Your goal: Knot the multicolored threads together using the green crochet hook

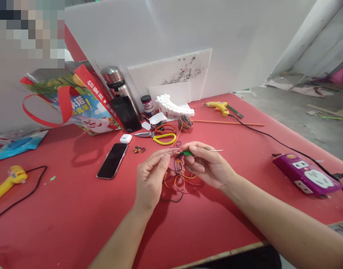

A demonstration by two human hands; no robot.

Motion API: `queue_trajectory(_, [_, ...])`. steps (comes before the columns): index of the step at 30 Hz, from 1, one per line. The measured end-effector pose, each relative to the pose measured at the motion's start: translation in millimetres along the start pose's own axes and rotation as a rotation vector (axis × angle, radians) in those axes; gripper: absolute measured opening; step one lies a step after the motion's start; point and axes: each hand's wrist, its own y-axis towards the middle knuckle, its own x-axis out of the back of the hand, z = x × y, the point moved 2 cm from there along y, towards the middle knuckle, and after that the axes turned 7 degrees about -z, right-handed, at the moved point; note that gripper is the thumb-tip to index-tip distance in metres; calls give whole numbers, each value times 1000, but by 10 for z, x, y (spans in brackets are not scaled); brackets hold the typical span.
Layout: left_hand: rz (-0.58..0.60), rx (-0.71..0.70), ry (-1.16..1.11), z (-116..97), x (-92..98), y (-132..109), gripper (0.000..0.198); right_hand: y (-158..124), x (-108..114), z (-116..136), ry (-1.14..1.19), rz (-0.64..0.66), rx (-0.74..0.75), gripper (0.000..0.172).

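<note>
My right hand [207,160] is closed on a crochet hook [216,150] with a green grip, its thin metal end sticking out to the right. Opposite it, the fingers of my left hand [153,173] pinch multicoloured cord [178,155], close to the hook's other end. A small knotted bit of work sits between the two hands, partly hidden by fingers. Loose loops of orange, purple and dark cord hang below onto the red table [216,231]. Behind the hands lies a ball of the same cord [185,122].
Beyond my hands lie yellow-handled scissors [164,139], a knotted cord piece [139,150], a phone [113,160] and an earbud case [125,138]. Glue guns rest left [11,181] and back right [217,107]. A purple box [306,175] and its black cable occupy the right.
</note>
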Motion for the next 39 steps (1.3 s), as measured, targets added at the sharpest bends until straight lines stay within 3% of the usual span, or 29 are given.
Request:
queue_trajectory(5, [-41, 269, -285, 29, -86, 40, 19, -3, -15, -13, -39, -60, 40, 21])
queue_trajectory(10, [4, 364, -340, 32, -145, 39, 27, -41, -35, -28, -106, -60, 80, 19])
queue_trajectory(18, [-87, 414, -367, 77, -109, 67, 30, -95, -72, -76, -187, -41, 122, 20])
queue_trajectory(30, [-54, 412, -376, 78, -122, 52, 24, -119, -90, -132, -248, -46, 197, 22])
queue_trajectory(39, [-115, 446, -379, 124, -84, 51, 27, -156, -107, -121, -230, -27, 180, 20])
